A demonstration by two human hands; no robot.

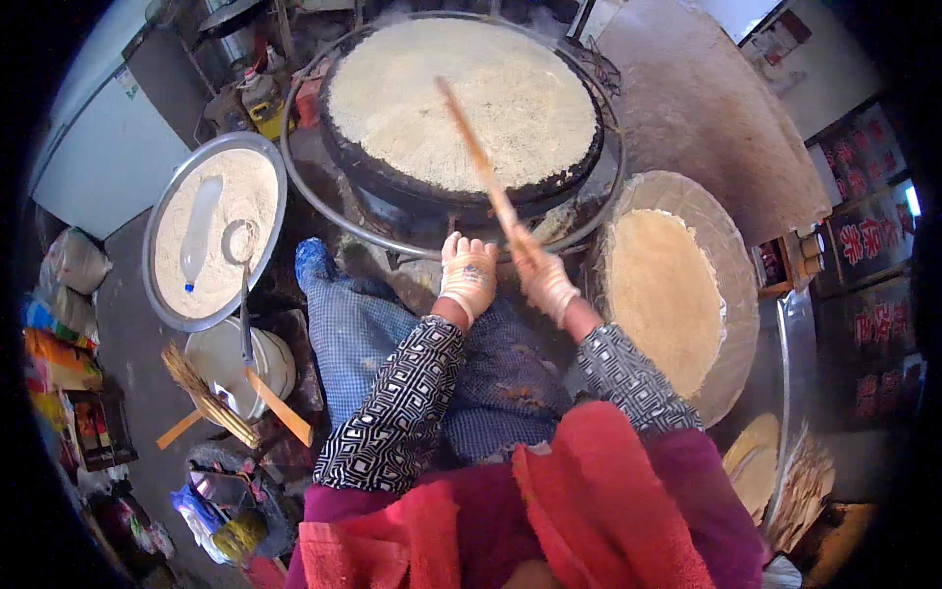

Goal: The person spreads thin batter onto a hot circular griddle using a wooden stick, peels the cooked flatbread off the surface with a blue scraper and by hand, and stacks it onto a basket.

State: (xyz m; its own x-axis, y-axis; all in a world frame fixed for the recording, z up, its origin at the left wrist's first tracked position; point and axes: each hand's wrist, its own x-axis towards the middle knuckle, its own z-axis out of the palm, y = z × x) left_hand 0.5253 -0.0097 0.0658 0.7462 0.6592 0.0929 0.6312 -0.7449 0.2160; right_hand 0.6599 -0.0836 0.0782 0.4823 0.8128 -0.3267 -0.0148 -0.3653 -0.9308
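A large round black griddle point(343, 162) stands in front of me, covered by a thin, pale, grainy sheet of batter point(461, 98). My right hand point(542, 279), in a pale work glove, is wrapped round the near end of a long wooden stick point(479, 162). The stick slants up and left over the batter, blurred by motion; whether its far end touches the batter I cannot tell. Also gloved, my left hand point(468, 277) lies at the griddle's front, its fingers curled over the metal ring point(343, 228) that circles the griddle.
At left, a metal basin point(157, 285) holds pale flour, a plastic bottle point(201, 231) and a ladle point(240, 243). Below it stand a white bucket point(221, 353) and a straw brush point(211, 398). Thin round flatbreads point(662, 294) fill a lined basket point(736, 285) at right; a brown sheet-covered surface point(697, 118) lies beyond.
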